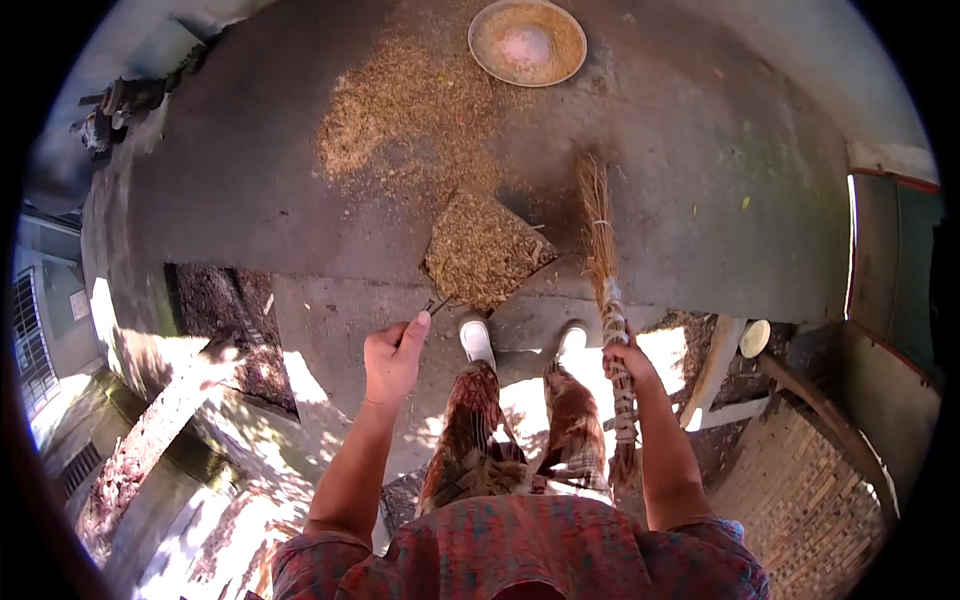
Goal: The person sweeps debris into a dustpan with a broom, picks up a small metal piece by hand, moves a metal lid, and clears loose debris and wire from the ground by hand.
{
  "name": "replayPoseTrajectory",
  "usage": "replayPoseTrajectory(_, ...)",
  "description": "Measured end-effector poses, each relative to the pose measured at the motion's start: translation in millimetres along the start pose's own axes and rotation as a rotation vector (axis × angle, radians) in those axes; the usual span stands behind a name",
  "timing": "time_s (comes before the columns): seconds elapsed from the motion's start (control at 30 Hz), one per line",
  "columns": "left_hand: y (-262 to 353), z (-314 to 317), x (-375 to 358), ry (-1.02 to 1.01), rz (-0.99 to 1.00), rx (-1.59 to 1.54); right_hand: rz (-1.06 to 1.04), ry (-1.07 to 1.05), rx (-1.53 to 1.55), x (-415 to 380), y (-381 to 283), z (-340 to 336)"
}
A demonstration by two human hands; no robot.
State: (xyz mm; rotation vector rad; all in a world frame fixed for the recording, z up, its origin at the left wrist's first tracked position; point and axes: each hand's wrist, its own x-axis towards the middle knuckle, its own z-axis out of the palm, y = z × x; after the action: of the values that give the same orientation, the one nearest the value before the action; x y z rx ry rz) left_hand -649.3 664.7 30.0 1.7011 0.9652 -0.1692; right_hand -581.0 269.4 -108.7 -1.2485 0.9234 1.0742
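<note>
My left hand (391,360) is closed around the thin metal handle (438,306) of a dustpan. The pan lies on the concrete ahead of my feet, heaped with yellowish-brown chaff (482,252) that covers most of its surface. In my right hand (628,360) is a straw broom (606,255), gripped by its bound handle. The broom's bristles point away from me and reach the floor to the right of the dustpan. Beyond the pan, more loose chaff (385,110) is spread over the floor.
A wide round pan (483,62) with pale material inside stands at the far middle. My shoes (477,340) are just behind the dustpan. A soil-filled recess (225,320) is on the left, near a log (150,440). Wooden planks (714,370) and stacked bricks (810,500) lie right.
</note>
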Motion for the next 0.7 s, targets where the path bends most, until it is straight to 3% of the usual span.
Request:
replayPoseTrajectory(0.17, -14.1, -5.8, 5.7, -0.042, 0.014, 0.118, -0.105, 0.165, 0.082, -58.5, -9.7, -2.7)
replayPoseTrajectory(0.33, -46.9, -27.5, 36.9, 0.005, 0.032, 0.280, -0.243, 0.347, 0.149, 40.7, -43.2, -33.1)
replayPoseTrajectory(0.4, -68.2, -39.0, 49.3, -0.003, 0.010, 0.268, -0.151, 0.368, 0.178, 84.6, -52.9, -9.1)
replayPoseTrajectory(0.5, -80.2, -45.1, 67.0, 0.058, -0.001, 0.352, -0.092, 0.276, 0.048, 112.3, -11.4, 76.6)
replayPoseTrajectory(0.57, -79.7, -42.8, 76.1, 0.066, -0.003, 0.350, -0.034, 0.146, -0.081, 89.8, 21.5, 119.2)
replayPoseTrajectory(0.7, -89.6, -42.3, 95.9, 0.072, 0.016, 0.386, 0.056, -0.019, -0.182, 19.1, 15.4, 101.2)
